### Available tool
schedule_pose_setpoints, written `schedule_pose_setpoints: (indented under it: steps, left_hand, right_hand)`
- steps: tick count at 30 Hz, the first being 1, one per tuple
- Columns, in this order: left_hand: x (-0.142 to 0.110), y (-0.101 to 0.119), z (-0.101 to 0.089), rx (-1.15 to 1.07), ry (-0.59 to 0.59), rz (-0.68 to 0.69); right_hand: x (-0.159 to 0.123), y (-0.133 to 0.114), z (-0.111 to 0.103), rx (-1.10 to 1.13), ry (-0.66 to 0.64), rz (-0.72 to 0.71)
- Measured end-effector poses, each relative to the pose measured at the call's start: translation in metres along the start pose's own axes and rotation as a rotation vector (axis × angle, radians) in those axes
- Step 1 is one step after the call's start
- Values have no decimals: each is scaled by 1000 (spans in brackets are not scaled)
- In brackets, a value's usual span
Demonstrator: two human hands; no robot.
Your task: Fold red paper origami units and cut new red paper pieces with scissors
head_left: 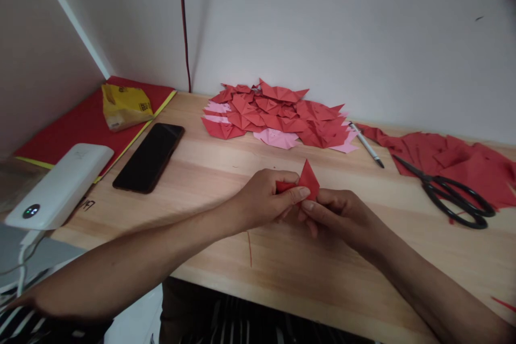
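A small folded piece of red paper [308,178] is pinched between my two hands, above the near middle of the wooden table. My left hand [268,199] is closed on its left side, the thumb pressed flat on the paper's face. From the right, my right hand [336,215] grips the lower edge between thumb and fingers. One pointed corner sticks up over the thumbs, and the lower part is hidden by my fingers. Behind my hands, against the wall, lies a pile of folded red and pink paper pieces [278,113].
Black-handled scissors [455,193] rest partly on red paper sheets [459,161] at the right, near a white pen [366,144]. At the left are a phone [149,158], a white power bank [60,185] with a cable, and a yellow packet [127,107] on a red folder [72,129].
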State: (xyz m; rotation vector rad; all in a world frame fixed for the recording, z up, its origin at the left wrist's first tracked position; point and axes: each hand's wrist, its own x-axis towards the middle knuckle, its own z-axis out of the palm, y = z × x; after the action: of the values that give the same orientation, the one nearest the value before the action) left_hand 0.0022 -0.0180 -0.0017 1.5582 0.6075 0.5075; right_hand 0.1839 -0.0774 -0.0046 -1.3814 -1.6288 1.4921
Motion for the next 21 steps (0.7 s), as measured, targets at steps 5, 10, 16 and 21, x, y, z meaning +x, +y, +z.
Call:
schedule_pose_setpoints:
  steps: [5,10,16,21]
  left_hand:
    - [0,6,-2,94,56,-55]
    - [2,6,-4,76,91,-121]
    - [2,4,-4,21,97,-162]
    - [2,4,-4,-45,38,-145]
  right_hand:
    - [-1,2,0,-15,7,0]
    - [-1,0,1,5,11,-15]
    - [0,1,1,5,18,10]
    - [-2,0,0,35,10,-1]
